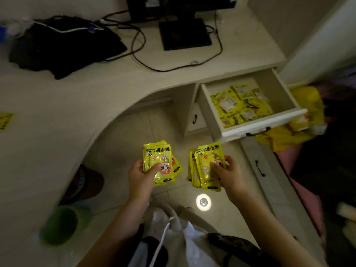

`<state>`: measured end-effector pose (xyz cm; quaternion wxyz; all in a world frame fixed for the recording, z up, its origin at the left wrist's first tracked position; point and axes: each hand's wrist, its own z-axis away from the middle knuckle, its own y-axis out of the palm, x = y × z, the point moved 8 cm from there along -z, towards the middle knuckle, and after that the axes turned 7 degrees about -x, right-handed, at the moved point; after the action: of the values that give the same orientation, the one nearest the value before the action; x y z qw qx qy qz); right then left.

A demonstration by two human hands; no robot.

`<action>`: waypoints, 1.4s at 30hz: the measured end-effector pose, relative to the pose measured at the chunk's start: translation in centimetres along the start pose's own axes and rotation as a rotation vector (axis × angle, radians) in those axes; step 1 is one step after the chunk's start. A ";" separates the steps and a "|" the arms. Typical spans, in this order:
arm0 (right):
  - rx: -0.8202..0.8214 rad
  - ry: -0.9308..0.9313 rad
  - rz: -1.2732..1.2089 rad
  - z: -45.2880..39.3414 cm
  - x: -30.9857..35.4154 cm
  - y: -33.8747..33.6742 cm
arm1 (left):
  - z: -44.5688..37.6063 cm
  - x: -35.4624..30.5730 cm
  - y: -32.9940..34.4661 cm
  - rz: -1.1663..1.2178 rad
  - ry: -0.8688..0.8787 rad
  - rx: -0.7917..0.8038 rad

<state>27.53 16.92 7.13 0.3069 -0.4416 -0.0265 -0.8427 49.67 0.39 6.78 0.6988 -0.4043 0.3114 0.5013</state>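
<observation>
The left hand (140,178) gripped the left stack of hand warmer packets (160,157), thumb pressed across the printed front and fingers curled behind, the yellow packets fanned a little at their lower right corners. The right hand (229,175) held the right stack of hand warmer packets (204,174) the same way, thumb on the top packet and fingers wrapped round the right edge. Both stacks hung over the tiled floor (125,151), near each other but apart, inside the curved cut-out of the desk's front edge and in front of the open drawer (264,124). That drawer stood pulled out at the desk's right end, and loose packets (240,105) of the same yellow kind covered its bottom. A crumpled yellow plastic bag (300,132) lay just beside the drawer's right side. On the desk (96,93), a monitor stand (185,33) sat near the back edge with black cables (173,69) looping in front of it, and a black bag (65,49) lay toward the back left corner. A single yellow packet (5,120) lay at the far left edge, and a blurred green cup (61,224) stood near the front edge at the left. A round bright spot (203,201) showed on the floor below the right stack.
</observation>
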 end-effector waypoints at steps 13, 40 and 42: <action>-0.296 0.099 -0.196 -4.4 -0.9 -14.5 | 3.4 -2.7 18.0 -0.114 0.044 0.272; -0.276 0.113 -0.154 -25.2 13.2 -21.7 | -4.5 -10.7 38.9 -0.178 -0.021 0.273; -0.218 0.121 -0.126 -27.1 14.1 -22.0 | -4.3 -10.4 40.3 -0.193 -0.023 0.229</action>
<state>-10.01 19.29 6.35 0.2049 -0.4180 0.0562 -0.8832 8.02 -1.17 3.27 0.7889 -0.3440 0.3182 0.3974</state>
